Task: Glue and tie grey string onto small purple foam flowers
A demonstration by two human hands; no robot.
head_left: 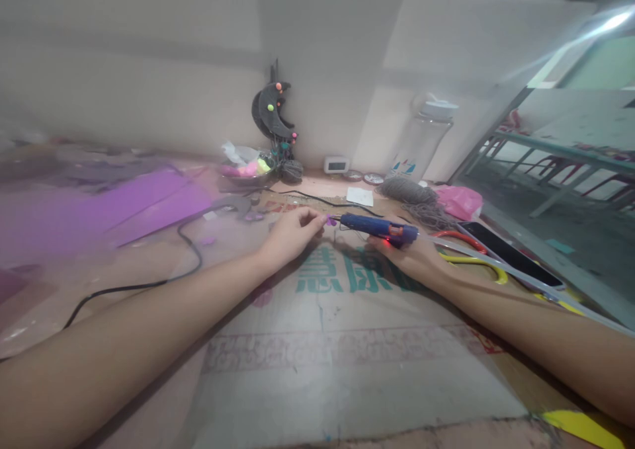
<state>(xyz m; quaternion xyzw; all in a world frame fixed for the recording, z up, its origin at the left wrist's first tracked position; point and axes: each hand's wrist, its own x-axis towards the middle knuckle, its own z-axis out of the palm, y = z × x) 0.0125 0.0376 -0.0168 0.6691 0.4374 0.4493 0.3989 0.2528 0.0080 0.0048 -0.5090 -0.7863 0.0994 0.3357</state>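
My right hand (404, 250) is wrapped round a blue hot glue gun (370, 225), whose red light glows near the grip. A clear glue stick (449, 243) runs out of its back end. Pinched in the fingertips of my left hand (296, 229) is a small purple piece (330, 221), right at the gun's nozzle. The piece's exact shape is too small to tell, and the nozzle seems to touch it. Both hands are above a cardboard sheet (317, 350) printed with green characters.
Purple sheets (163, 201) lie at left, beside a black cord (193, 244). Along the wall are a dark crescent ornament (278, 108), a bowl (248, 179), a small display (336, 164) and a bottle (421, 141). Grey yarn (407, 191), a phone (510, 254) and yellow-handled pliers or scissors (476, 262) sit at right.
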